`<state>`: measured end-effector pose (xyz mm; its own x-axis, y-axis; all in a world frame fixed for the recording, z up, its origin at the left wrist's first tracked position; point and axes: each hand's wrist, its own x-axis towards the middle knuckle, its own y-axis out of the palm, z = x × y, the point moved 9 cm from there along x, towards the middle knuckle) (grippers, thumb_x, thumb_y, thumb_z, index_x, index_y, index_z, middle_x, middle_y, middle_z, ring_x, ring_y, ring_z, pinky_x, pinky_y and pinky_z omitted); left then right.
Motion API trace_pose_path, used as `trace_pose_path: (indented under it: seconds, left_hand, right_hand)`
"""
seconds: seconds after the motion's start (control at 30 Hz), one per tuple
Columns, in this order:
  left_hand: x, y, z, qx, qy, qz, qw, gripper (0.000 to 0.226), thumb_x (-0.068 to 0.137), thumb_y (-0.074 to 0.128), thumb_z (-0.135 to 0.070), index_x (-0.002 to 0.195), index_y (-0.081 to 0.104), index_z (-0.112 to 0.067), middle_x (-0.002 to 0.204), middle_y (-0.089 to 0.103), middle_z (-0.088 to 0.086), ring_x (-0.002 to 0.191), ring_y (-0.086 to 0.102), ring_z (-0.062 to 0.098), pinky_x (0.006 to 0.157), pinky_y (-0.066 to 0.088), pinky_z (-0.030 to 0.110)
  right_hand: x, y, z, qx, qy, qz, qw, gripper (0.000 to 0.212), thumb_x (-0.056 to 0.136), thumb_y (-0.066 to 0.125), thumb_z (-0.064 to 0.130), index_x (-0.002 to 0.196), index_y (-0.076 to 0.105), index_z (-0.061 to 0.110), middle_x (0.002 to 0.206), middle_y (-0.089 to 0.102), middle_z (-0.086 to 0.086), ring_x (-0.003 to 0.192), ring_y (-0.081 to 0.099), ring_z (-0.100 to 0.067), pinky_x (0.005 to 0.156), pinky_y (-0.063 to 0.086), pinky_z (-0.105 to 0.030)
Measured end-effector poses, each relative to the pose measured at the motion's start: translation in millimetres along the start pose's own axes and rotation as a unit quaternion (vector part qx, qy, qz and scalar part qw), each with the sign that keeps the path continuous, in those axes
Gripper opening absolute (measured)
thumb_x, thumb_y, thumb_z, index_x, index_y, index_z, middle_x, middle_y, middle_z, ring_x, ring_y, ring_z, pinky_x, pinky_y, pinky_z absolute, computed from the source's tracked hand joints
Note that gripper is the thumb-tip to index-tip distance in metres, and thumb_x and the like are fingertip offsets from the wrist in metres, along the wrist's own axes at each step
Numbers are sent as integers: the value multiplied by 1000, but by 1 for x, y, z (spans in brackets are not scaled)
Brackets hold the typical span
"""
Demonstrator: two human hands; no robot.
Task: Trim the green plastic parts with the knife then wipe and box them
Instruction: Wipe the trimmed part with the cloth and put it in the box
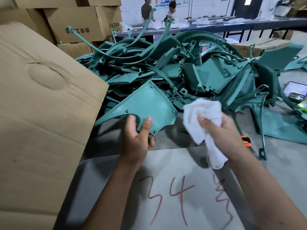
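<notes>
One green panel (146,105), fan-shaped, flat, with small screw bosses near its edges; gripped at the near edge in the left hand (136,138), thumb over the top face, fingers curled beneath; raised just in front of the heap, tilted toward the camera.

One white cloth (201,120), bunched, clutched in the right hand (222,135), fingers closed round it, tail hanging down past the wrist; just beside the panel's right corner, apparently not touching it.

One orange-handled knife (245,141), lying on the grey floor just behind the right wrist, mostly hidden; in nobody's grip.

One large heap of green parts (174,67): curved strips, panels, brackets, tangled, beyond both hands.

One big cardboard box (41,100), at left, flap leaning over the heap's edge; inside not visible, count of boxed pieces impossible to tell.

Several stacked cartons (74,22) behind, plus a pale sheet (174,171) marked in red under the forearms.

Progress, as judged: trimming of this panel probably finished, knife set down; wiping about to begin; boxing not yet done; bulk of the heap seemingly unprocessed, so early to middling overall.
</notes>
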<state>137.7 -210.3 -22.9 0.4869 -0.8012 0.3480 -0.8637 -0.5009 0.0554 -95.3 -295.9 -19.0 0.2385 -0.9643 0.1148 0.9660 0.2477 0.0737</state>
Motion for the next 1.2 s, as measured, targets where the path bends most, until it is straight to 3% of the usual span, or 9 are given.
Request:
trace_pose_path:
  seconds: [0.07, 0.2, 0.4, 0.53, 0.67, 0.73, 0.87, 0.97, 1.2]
  left_hand:
    - [-1, 1, -3, 41, 26, -3, 999, 19, 99, 56, -35, 81, 52, -40, 84, 63, -11, 53, 49, 11, 48, 42, 26]
    - [-13, 7, -11, 165, 88, -65, 980, 21, 101, 50, -38, 97, 56, -18, 90, 67, 0, 84, 65, 24, 77, 56, 46]
    - [-23, 31, -30, 162, 64, -123, 977, 29, 103, 51, -34, 84, 50, -11, 72, 56, -11, 69, 53, 15, 72, 48, 40]
    - [-36, 83, -3, -54, -203, -108, 972, 42, 106, 54, -34, 139, 52, -10, 139, 60, -3, 126, 59, 19, 111, 44, 47]
    - [-28, 98, -49, 234, -90, -85, 964, 22, 104, 50, -35, 86, 54, -23, 83, 62, -14, 73, 56, -6, 64, 39, 15]
    - [-17, 111, -76, 346, -26, -34, 937, 25, 101, 51, -36, 79, 49, -24, 75, 59, -11, 67, 55, 2, 58, 37, 20]
    - [10, 124, -120, 435, 51, 87, 895, 19, 98, 58, -42, 98, 61, -24, 93, 69, -3, 89, 66, 12, 80, 49, 38]
    - [30, 99, -152, 482, 100, 43, 869, 32, 95, 64, -48, 106, 65, -19, 109, 69, 2, 107, 62, 27, 85, 45, 36]
    - [35, 6, -211, 434, 157, -118, 879, 29, 91, 70, -51, 108, 68, -27, 106, 71, -10, 97, 63, 14, 79, 43, 31]
  right_hand:
    - [-6, 33, -7, -131, -9, 153, 979, 4, 95, 74, 31, 95, 74, 27, 80, 77, 13, 63, 70, 1, 51, 49, -12]
    - [-22, 57, -11, -322, -65, 269, 905, 60, 75, 55, 81, 66, 54, 21, 61, 54, 15, 53, 47, -4, 51, 37, -19]
    - [-7, 7, 22, -182, -179, -25, 966, 66, 102, 45, 66, 58, 35, 18, 51, 35, 8, 48, 29, -7, 48, 24, -23]
    - [9, -22, 10, -161, -103, -112, 975, 32, 96, 67, 53, 91, 64, 22, 80, 65, 0, 65, 54, -3, 63, 44, -28]
    - [18, -23, -11, -115, 10, 43, 992, 85, 64, 92, 52, 138, 57, 27, 108, 69, -1, 91, 70, -13, 78, 56, -30]
    - [15, -19, -18, -67, 38, 117, 990, 110, 47, 100, 51, 144, 56, 26, 102, 71, -9, 87, 71, -18, 79, 58, -35]
    - [15, -16, -9, 110, 29, 129, 985, 55, 81, 84, 35, 129, 68, 13, 112, 65, -26, 91, 60, -45, 89, 48, -48]
    - [16, -10, 3, 168, 26, 134, 976, 41, 97, 69, 36, 108, 65, -4, 92, 42, -19, 81, 42, -33, 84, 39, -38]
    - [15, 70, 87, 90, -14, 191, 977, 26, 104, 58, 17, 78, 59, 21, 66, 58, -1, 46, 48, -12, 37, 30, -16]
